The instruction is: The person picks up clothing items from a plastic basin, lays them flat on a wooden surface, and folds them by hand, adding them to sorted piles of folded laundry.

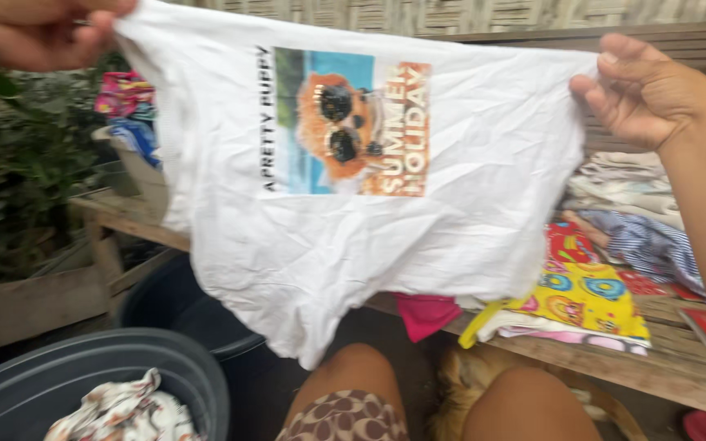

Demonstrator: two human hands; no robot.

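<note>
**White T-shirt stretched sideways between two hands**

White T-shirt (312,237) hangs in the air in front of the person, held up above a wooden surface (680,371) and the person's bare knees. Its long axis runs left to right across the view, so the garment lies turned on its side: the printed picture on its front, a dog in sunglasses against blue water, is rotated a quarter turn, with its lettering reading bottom to top. The cloth is wrinkled, and the lower edge sags to a point near the left knee.

The left hand (38,33) is closed, pinching the shirt's upper left corner between thumb and fingers. The right hand (643,94) grips the upper right edge, fingers curled over the fabric.

Behind the shirt, folded clothes sit on the surface: a yellow patterned cloth (586,298), a striped garment (651,245) and a pink piece (426,314) showing under the hem. At lower left stands a dark round tub (198,384) holding a crumpled floral cloth (124,412). Green plants (18,163) fill the far left.
</note>
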